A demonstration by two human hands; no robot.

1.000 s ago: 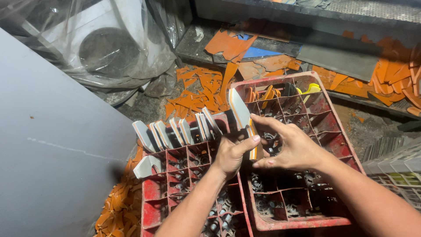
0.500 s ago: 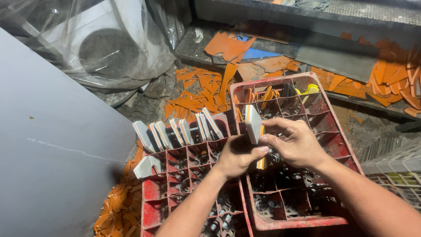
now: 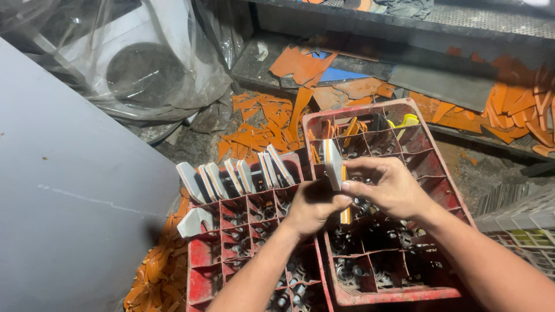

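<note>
Both my hands hold one flat grey-white piece with an orange edge (image 3: 333, 163) upright over the seam between two red crates. My left hand (image 3: 315, 205) grips its lower edge from below. My right hand (image 3: 390, 186) pinches it from the right side. The left red crate (image 3: 202, 260) has several similar grey pieces (image 3: 234, 176) standing in its far row of cells. The right red crate (image 3: 445, 173) holds orange strips (image 3: 347, 128) and a yellow bit in its far cells.
A large grey panel (image 3: 75, 214) leans at the left. Clear plastic sheeting (image 3: 139, 63) covers round items behind it. Broken orange shards (image 3: 260, 124) litter the ground and the dark ledge. A pale crate (image 3: 520, 222) sits at the right edge.
The grey piece has come down and turned edge-on between my hands. My hands have closed in around it over the crates' seam.
</note>
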